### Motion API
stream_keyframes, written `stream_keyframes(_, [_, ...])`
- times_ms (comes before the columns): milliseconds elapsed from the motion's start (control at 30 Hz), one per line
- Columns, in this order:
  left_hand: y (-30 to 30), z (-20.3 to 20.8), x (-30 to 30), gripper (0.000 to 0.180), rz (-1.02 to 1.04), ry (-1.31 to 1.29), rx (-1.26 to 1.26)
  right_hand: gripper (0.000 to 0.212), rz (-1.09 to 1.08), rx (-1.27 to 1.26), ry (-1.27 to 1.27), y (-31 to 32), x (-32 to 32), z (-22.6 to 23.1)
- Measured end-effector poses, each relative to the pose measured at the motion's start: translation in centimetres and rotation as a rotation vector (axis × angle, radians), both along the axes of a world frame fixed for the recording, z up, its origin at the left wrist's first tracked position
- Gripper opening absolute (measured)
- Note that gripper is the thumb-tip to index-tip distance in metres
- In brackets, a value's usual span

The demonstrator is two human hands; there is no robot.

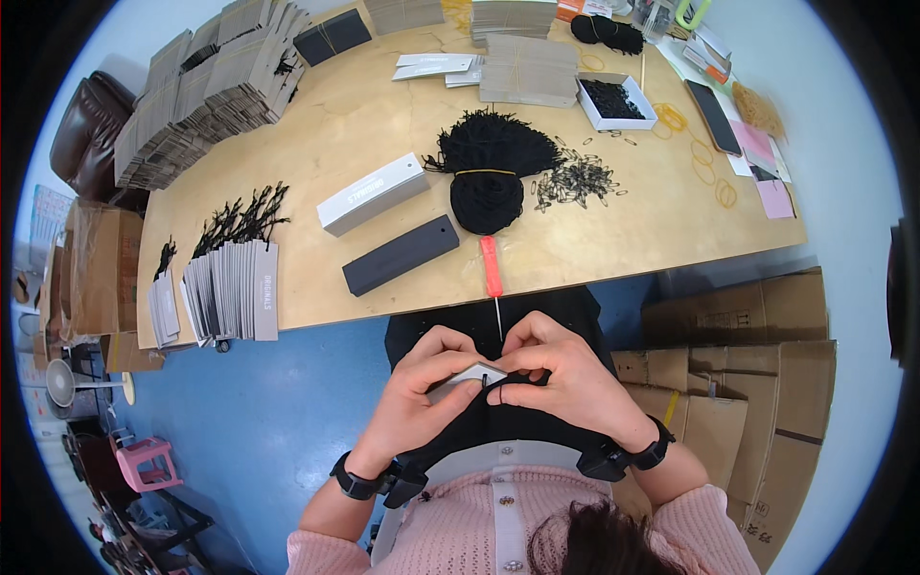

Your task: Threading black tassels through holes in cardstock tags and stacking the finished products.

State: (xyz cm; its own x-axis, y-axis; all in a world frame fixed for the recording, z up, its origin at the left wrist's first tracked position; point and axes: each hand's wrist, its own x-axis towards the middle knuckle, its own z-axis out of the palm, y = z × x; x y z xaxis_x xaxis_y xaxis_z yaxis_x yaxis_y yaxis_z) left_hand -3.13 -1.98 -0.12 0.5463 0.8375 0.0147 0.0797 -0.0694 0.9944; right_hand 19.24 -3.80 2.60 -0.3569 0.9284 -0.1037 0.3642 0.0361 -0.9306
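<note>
Over my lap, just in front of the table edge, my left hand is closed on a pale grey hang tag. A short black cord shows at the tag's corner, and my right hand pinches it there between thumb and fingers. Straight ahead, a red-handled awl sticks out over the edge. Beyond it lies a bundle of black cords tied with a yellow band. Small black safety pins are heaped beside the bundle. A white stack of tags and a black stack lie to the left.
Tags strung with black cords line the table's left front. Tall stacks of grey tags fill the far left. A white box of black pieces, rubber bands and a phone lie right. Cardboard boxes stand at lower right.
</note>
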Motion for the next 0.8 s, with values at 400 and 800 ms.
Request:
stream_keyframes(400, [-0.6,1.3,0.2,0.027,0.097,-0.105,-0.383,0.012,-0.163,-0.338,0.710,-0.5,1.6,-1.7])
stream_keyframes(800, [0.2,2.1,0.2,0.037,-0.159,0.060,0.030,0.004,-0.070,0.041,0.343,-0.1,3.9,0.1])
